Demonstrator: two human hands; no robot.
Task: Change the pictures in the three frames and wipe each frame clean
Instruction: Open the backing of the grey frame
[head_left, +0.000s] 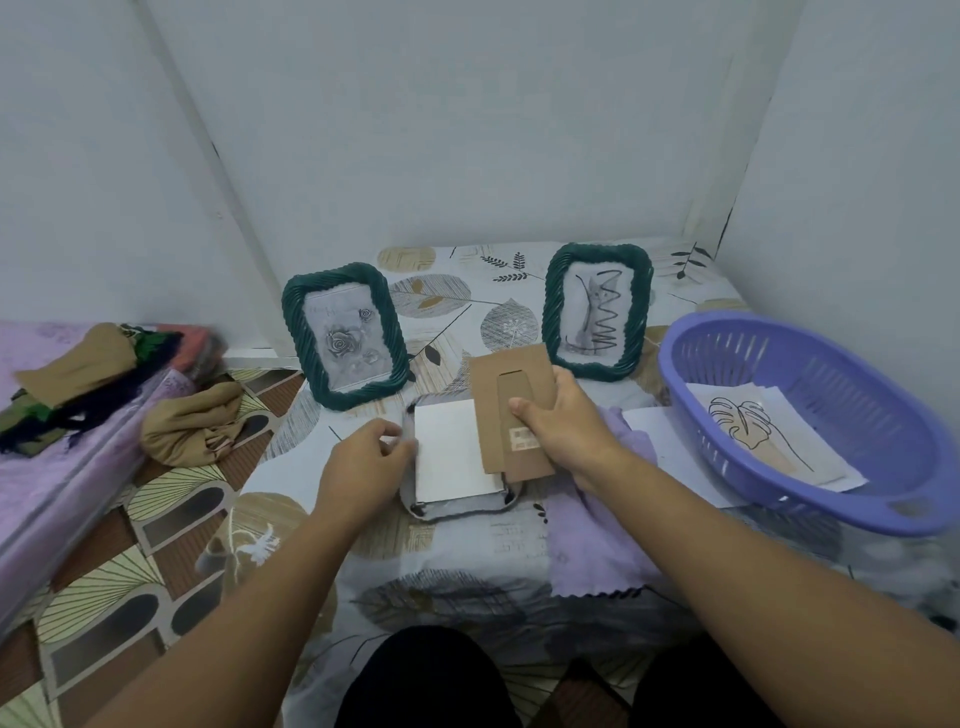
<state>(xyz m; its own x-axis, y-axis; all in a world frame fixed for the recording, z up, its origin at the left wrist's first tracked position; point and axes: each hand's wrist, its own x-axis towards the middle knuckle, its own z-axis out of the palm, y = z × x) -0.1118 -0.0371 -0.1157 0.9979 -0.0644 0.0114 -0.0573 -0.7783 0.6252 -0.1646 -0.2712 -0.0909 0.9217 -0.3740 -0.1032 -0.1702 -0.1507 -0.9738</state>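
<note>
Two green twisted-rim frames stand at the back: one with a rose picture (345, 336), one with a cat sketch (597, 312). A third frame (457, 506) lies face down in front of me, the white back of a picture (454, 452) showing in it. My right hand (558, 423) grips the brown cardboard backing board (511, 384) above the frame's right side. My left hand (371, 457) pinches the frame's left edge. A lilac wiping cloth (597, 540) lies under my right wrist.
A purple plastic basket (810, 426) at the right holds paper sheets, the top one a leaf drawing (748, 423). Another white sheet (660, 431) lies beside it. Bundled clothes (192, 423) sit on the floor at the left. Walls close the table's back and right.
</note>
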